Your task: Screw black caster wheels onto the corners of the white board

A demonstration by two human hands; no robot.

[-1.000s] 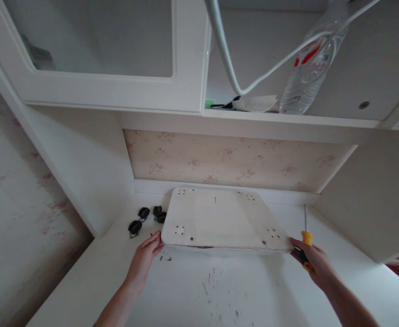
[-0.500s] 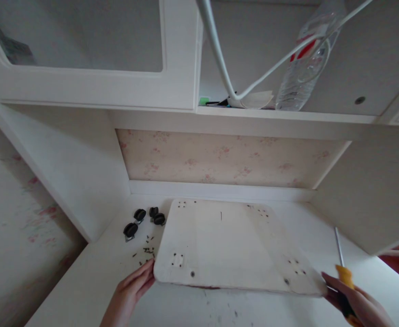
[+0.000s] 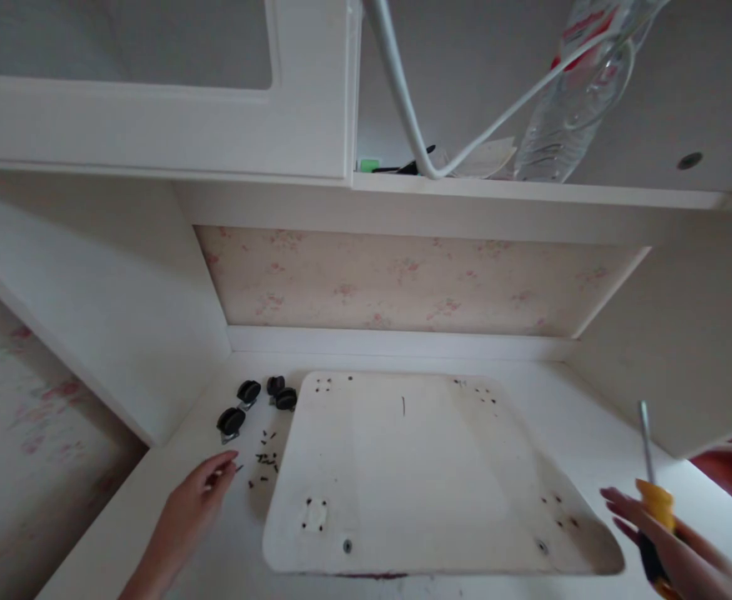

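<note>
A white board (image 3: 416,475) with rounded corners and small screw holes lies on the white desk. To its left, my left hand (image 3: 194,500) is off the board, its fingers bent together beside a small dark screw (image 3: 239,468); whether it grips that screw is unclear. My right hand (image 3: 672,542), right of the board, is wrapped round a screwdriver (image 3: 656,500) with a yellow and black handle, its metal shaft pointing up. Several black casters (image 3: 231,422) stand at the desk's left, with several loose screws (image 3: 266,458) between them and the board.
Overhead is a white cabinet (image 3: 316,137) with a plastic bottle (image 3: 566,108) and small items in its open compartment. A white bent tube (image 3: 403,100) hangs in front of it. Side panels flank the desk, with floral wallpaper (image 3: 372,279) behind.
My left hand has let go of the board's left edge and moved left to the screws. The board's near edge sits lower in view. My right hand has come off the board's corner, still holding the screwdriver.
</note>
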